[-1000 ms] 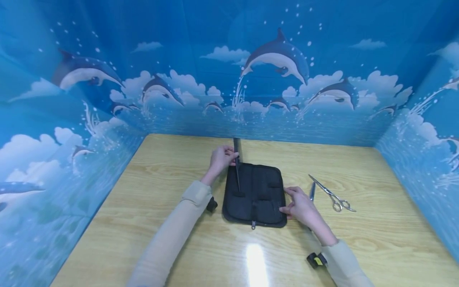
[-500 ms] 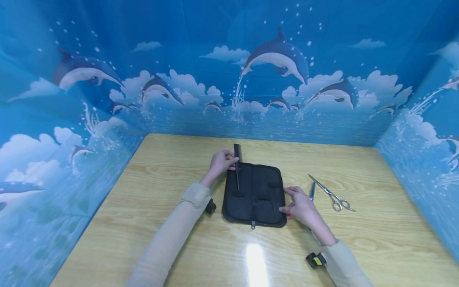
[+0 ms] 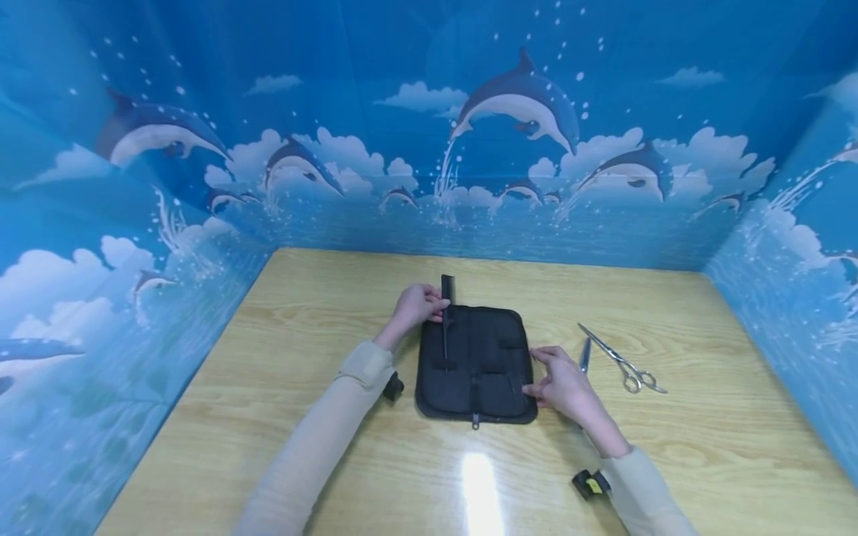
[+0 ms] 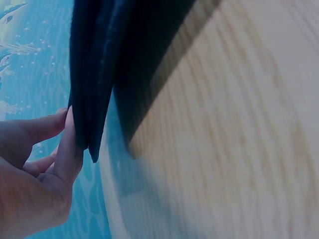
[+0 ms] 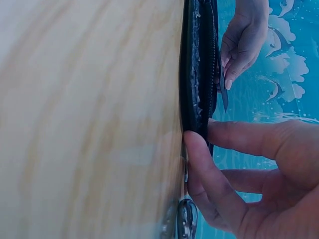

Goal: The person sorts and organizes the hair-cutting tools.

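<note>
A black zip case [image 3: 496, 324] lies unfolded on the table, bands and pockets facing up. My left hand [image 3: 415, 305] pinches a black tail comb [image 3: 447, 289] between thumb and fingers at the case's far left edge. The comb's toothed end sticks out beyond the far edge. Its thin tail points toward me, the tip at a band on the left half; whether it is under the band I cannot tell. My right hand [image 3: 564, 383] grips the case's right edge, thumb on top and fingers beneath, as the right wrist view shows the fingers [image 5: 214, 184].
Silver scissors [image 3: 620, 361] lie slightly open on the wood table [image 3: 302, 335], right of the case. A second pair of scissors [image 3: 585, 356] lies beside them, partly hidden by my right hand. A dolphin-printed curtain [image 3: 375, 112] encloses the table's back and sides.
The comb has moved toward me, its tail tip sliding down to the band on the case's left half. My left hand has come slightly nearer with it. My right hand stays on the edge.
</note>
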Demonstrator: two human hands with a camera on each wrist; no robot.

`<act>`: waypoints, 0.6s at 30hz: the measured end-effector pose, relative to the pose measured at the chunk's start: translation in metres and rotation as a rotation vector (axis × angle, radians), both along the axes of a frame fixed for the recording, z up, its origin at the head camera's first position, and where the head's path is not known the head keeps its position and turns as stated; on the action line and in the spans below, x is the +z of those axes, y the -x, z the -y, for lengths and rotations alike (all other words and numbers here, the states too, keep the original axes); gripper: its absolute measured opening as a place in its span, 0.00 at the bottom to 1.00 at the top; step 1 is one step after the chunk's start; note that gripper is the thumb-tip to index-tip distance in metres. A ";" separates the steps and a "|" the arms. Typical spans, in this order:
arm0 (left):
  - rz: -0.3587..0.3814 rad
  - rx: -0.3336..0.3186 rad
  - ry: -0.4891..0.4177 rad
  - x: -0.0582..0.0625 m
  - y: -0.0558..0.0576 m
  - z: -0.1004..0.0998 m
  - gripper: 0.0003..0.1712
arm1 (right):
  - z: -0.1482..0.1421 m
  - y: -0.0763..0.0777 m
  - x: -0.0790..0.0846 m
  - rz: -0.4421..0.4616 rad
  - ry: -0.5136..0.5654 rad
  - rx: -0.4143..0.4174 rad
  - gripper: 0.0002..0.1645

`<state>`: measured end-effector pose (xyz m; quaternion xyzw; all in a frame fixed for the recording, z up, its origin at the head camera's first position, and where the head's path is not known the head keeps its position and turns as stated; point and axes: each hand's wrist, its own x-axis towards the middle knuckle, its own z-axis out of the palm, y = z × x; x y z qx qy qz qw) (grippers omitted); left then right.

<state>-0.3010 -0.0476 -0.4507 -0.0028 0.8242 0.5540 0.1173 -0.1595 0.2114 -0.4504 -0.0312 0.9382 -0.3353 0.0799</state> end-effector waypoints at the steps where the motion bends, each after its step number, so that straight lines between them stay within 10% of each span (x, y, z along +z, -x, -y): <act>1: 0.001 0.000 0.003 0.000 0.000 0.000 0.14 | 0.000 0.000 0.000 0.001 -0.002 0.000 0.44; 18: 0.033 -0.141 -0.008 0.002 -0.004 0.009 0.39 | 0.000 0.000 0.001 -0.001 -0.013 0.002 0.43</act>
